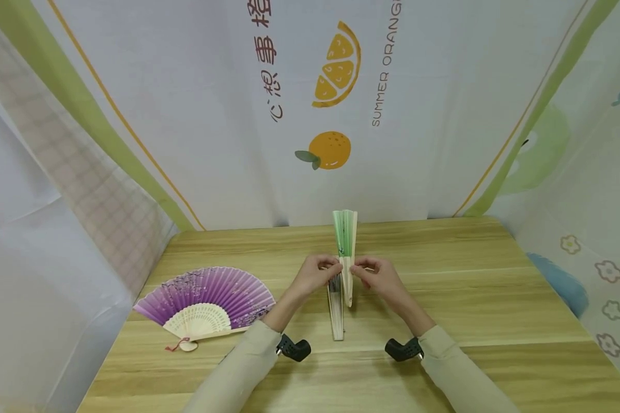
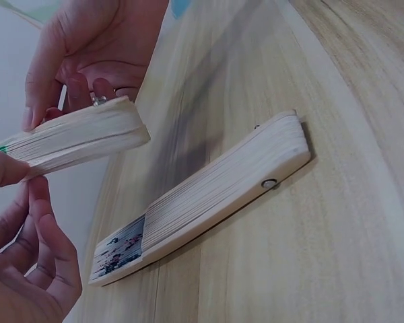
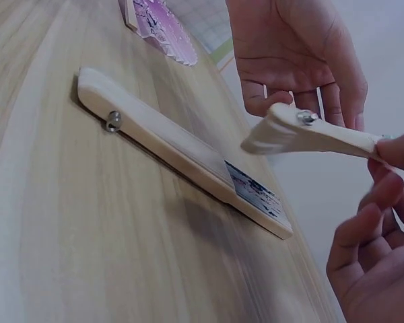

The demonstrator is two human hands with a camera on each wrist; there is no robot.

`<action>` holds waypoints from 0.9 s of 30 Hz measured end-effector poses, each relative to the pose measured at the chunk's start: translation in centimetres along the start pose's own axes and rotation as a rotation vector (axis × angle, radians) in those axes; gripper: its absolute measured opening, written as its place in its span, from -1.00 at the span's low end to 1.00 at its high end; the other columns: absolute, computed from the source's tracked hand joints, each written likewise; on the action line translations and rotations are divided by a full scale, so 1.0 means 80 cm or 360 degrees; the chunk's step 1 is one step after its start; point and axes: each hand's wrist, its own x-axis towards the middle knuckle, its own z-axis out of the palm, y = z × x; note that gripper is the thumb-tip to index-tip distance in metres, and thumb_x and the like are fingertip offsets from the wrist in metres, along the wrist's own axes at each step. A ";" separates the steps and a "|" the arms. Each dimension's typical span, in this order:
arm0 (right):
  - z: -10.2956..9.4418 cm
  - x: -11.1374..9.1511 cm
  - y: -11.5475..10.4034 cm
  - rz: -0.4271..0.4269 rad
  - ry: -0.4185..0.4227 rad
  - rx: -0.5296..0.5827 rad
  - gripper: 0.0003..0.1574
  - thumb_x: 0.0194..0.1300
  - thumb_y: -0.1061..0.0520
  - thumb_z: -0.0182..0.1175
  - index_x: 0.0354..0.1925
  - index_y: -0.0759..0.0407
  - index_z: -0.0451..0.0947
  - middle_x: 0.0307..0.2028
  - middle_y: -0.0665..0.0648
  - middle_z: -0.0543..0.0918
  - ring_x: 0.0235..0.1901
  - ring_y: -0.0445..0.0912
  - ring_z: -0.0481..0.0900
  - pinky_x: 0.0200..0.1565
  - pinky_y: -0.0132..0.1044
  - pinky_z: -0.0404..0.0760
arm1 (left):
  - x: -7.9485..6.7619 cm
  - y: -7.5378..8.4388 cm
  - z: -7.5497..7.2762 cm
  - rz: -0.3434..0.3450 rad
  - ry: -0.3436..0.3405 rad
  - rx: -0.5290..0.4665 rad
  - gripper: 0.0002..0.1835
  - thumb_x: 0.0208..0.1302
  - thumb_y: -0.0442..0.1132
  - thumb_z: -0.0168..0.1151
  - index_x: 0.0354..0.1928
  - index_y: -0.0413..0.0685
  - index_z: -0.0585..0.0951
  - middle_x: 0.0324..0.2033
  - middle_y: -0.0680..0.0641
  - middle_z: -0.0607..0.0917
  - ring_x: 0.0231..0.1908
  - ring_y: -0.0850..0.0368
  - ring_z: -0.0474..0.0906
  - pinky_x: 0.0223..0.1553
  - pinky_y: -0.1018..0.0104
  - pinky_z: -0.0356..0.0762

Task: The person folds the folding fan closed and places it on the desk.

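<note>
A green folding fan (image 1: 346, 241), nearly closed with its leaf slightly spread, is held up over the table by both hands. My left hand (image 1: 317, 272) pinches one side of its pale ribs between thumb and fingers. On the other side, my right hand (image 1: 380, 277) pinches the outer rib the same way. The fan's riveted end points toward me, its green leaf away. Below it a closed folding fan with a dark floral leaf (image 2: 202, 202) lies on the wood; its metal rivet shows in both wrist views.
An open purple folding fan (image 1: 212, 298) with a red tassel (image 1: 177, 345) lies to the left on the wooden table (image 1: 475, 298). A white curtain (image 1: 227, 149) printed with oranges hangs along the table's back edge, and more cloth hangs at both sides.
</note>
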 end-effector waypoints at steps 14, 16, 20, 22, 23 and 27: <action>-0.003 0.002 0.002 -0.0013 -0.0051 0.0015 -0.73 0.50 0.19 0.21 -0.07 0.45 0.61 -0.54 0.13 0.42 -0.54 -0.11 0.33 -0.45 -0.29 0.32 | 0.001 0.005 0.002 -0.0029 0.0010 0.0084 -0.83 0.41 -0.29 0.29 -0.15 -0.30 0.72 -0.22 -0.07 0.68 -0.32 0.15 0.52 -0.36 0.31 0.56; -0.004 0.002 0.003 -0.0014 -0.0055 0.0023 -0.73 0.50 0.20 0.20 -0.07 0.45 0.61 -0.53 0.13 0.42 -0.53 -0.11 0.34 -0.44 -0.28 0.32 | 0.001 0.005 0.003 -0.0017 0.0004 0.0094 -0.84 0.41 -0.30 0.29 -0.17 -0.30 0.72 -0.20 -0.08 0.69 -0.30 0.15 0.52 -0.38 0.34 0.54; -0.004 0.003 0.005 -0.0017 -0.0066 0.0026 -0.73 0.50 0.20 0.20 -0.07 0.46 0.60 -0.53 0.12 0.42 -0.53 -0.12 0.34 -0.44 -0.29 0.32 | 0.002 0.003 0.003 0.0005 -0.0013 0.0108 -0.84 0.43 -0.30 0.27 -0.19 -0.31 0.72 -0.18 -0.09 0.70 -0.28 0.15 0.53 -0.37 0.32 0.55; -0.005 0.002 0.005 -0.0013 -0.0066 0.0023 -0.73 0.50 0.20 0.21 -0.07 0.46 0.60 -0.53 0.11 0.43 -0.53 -0.12 0.34 -0.45 -0.29 0.32 | 0.002 0.004 0.003 0.0007 -0.0020 0.0108 -0.83 0.43 -0.30 0.27 -0.19 -0.31 0.72 -0.20 -0.08 0.70 -0.29 0.16 0.53 -0.35 0.27 0.57; -0.004 0.002 0.005 -0.0011 -0.0066 0.0017 -0.72 0.50 0.20 0.21 -0.07 0.46 0.60 -0.52 0.11 0.43 -0.53 -0.12 0.34 -0.45 -0.29 0.32 | 0.002 0.004 0.002 0.0008 -0.0025 0.0107 -0.83 0.44 -0.30 0.27 -0.18 -0.31 0.72 -0.22 -0.08 0.69 -0.31 0.17 0.52 -0.34 0.25 0.58; -0.004 0.001 0.002 0.0000 -0.0064 0.0011 -0.72 0.49 0.19 0.23 -0.06 0.45 0.60 -0.52 0.11 0.44 -0.52 -0.10 0.34 -0.46 -0.31 0.31 | 0.002 0.004 0.002 0.0019 -0.0037 0.0116 -0.83 0.45 -0.31 0.25 -0.18 -0.32 0.72 -0.27 -0.08 0.70 -0.32 0.18 0.53 -0.34 0.26 0.55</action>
